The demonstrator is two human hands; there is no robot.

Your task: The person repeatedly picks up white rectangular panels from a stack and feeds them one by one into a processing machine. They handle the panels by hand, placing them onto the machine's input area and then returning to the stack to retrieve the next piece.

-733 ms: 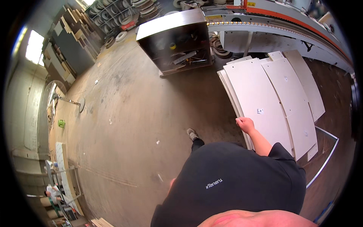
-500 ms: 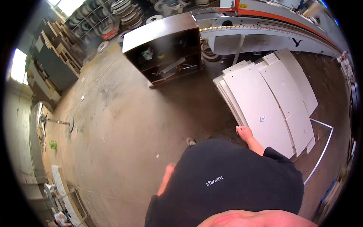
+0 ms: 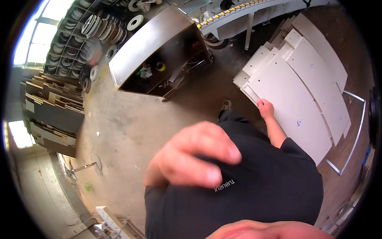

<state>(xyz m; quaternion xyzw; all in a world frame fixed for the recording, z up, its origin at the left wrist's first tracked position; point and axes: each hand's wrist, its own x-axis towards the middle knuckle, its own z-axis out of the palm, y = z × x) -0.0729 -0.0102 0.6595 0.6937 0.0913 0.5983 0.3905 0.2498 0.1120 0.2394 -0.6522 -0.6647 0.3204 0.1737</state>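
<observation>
At stack edge, right hand [image 3: 266,108] gripping top white panel [image 3: 294,107]; left hand [image 3: 191,155] loosely curled, empty, blurred nr lens

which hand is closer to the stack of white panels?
Right. The right hand rests on the edge of the white panels. The left hand is raised close to the camera in front of the dark shirt, away from the panels.

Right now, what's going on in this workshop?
A person in a black shirt bends over a stack of white boards lying on the concrete floor. The right hand rests on the edge of the top board. The left hand is raised close to the camera, blurred, holding nothing visible. A metal cabinet stands nearby.
</observation>
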